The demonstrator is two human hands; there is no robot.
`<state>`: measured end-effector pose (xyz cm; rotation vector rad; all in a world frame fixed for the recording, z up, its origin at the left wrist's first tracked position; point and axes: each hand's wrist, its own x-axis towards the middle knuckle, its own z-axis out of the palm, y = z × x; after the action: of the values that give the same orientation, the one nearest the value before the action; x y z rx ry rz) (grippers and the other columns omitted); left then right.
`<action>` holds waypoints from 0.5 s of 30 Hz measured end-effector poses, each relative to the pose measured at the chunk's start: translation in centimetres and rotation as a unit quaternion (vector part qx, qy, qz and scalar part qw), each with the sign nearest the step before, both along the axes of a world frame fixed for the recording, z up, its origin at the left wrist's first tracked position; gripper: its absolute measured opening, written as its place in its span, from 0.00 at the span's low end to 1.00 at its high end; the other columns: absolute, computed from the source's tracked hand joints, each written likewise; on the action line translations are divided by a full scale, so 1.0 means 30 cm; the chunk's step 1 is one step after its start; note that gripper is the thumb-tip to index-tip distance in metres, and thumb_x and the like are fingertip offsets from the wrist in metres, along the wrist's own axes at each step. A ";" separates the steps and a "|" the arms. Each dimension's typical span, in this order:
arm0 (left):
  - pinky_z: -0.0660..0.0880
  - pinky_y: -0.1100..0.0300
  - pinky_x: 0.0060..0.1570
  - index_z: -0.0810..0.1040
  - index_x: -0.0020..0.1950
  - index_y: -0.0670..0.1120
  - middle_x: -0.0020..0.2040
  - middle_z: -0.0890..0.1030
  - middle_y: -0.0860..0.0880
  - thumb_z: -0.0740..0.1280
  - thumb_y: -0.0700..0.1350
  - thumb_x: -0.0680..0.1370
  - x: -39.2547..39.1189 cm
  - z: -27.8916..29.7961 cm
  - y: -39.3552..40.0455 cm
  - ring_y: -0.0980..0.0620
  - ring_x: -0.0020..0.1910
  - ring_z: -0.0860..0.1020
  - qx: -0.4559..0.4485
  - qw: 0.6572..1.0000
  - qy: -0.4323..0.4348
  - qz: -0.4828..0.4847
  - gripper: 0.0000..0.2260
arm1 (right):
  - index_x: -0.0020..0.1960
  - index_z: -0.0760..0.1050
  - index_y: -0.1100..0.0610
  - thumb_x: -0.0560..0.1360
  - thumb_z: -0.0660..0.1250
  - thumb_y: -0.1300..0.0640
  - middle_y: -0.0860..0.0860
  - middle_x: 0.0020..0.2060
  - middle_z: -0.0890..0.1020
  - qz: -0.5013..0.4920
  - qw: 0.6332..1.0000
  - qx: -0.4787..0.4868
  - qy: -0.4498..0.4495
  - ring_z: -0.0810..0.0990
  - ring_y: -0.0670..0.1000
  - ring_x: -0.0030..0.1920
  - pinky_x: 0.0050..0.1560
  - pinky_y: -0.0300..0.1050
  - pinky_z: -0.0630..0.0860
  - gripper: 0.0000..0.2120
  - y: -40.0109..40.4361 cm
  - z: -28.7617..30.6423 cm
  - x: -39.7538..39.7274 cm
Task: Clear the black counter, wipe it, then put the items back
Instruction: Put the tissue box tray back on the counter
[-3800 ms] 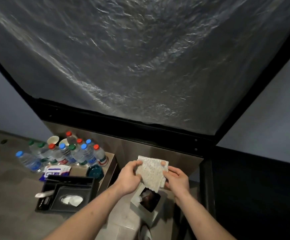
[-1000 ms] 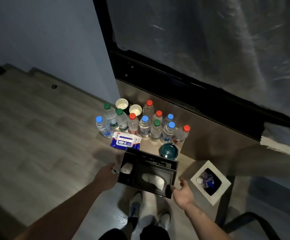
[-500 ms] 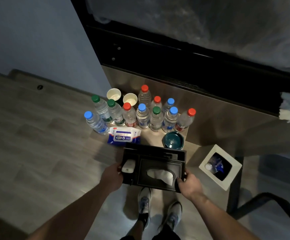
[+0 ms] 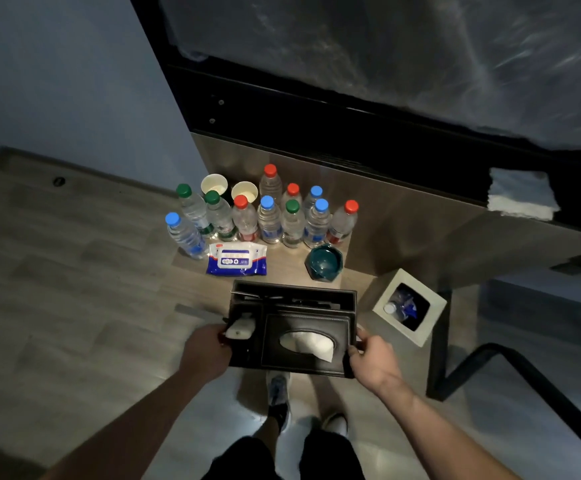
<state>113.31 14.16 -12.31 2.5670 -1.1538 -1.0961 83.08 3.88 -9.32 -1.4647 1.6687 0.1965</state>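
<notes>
Both hands, left [image 4: 206,351] and right [image 4: 373,360], grip the organizer [image 4: 294,329] by its ends, just this side of the bottles [image 4: 264,216].

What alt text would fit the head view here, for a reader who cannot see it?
Seen from above, a person's left hand and right hand grip the ends of a black tissue-box organiser above a wooden floor. Beyond it stand capped water bottles, a wet-wipes pack and a white bin.

Black leather tissue organiser [image 4: 302,336], level, a white tissue poking from its oval slot, held at both ends in front of the water bottles [image 4: 268,220] and wipes pack [image 4: 237,259]
</notes>
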 end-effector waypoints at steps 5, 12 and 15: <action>0.73 0.58 0.42 0.87 0.51 0.51 0.47 0.87 0.46 0.70 0.42 0.76 -0.053 0.216 0.121 0.42 0.50 0.84 -0.020 0.998 -0.011 -0.060 0.09 | 0.62 0.82 0.44 0.78 0.65 0.58 0.49 0.47 0.87 -0.001 1.000 -0.006 -0.004 0.85 0.54 0.52 0.49 0.36 0.73 0.17 0.164 0.176 -0.121; 0.75 0.58 0.37 0.83 0.41 0.55 0.30 0.82 0.54 0.71 0.42 0.74 -0.227 0.437 0.162 0.55 0.34 0.80 -0.037 0.991 -0.002 -0.126 0.07 | 0.57 0.82 0.40 0.78 0.65 0.57 0.42 0.37 0.86 -0.046 0.997 -0.060 -0.024 0.83 0.45 0.44 0.50 0.41 0.78 0.15 0.333 0.371 -0.369; 0.77 0.57 0.40 0.85 0.44 0.57 0.32 0.83 0.56 0.71 0.42 0.73 -0.345 0.532 0.152 0.52 0.38 0.82 -0.072 0.984 -0.006 -0.166 0.09 | 0.60 0.81 0.38 0.77 0.65 0.54 0.39 0.39 0.87 -0.071 0.994 -0.081 -0.033 0.85 0.44 0.47 0.56 0.46 0.81 0.16 0.398 0.435 -0.501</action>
<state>102.98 18.71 3.64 2.3304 -1.6423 -1.0109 68.05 15.83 3.72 -1.4467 1.7605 -0.0661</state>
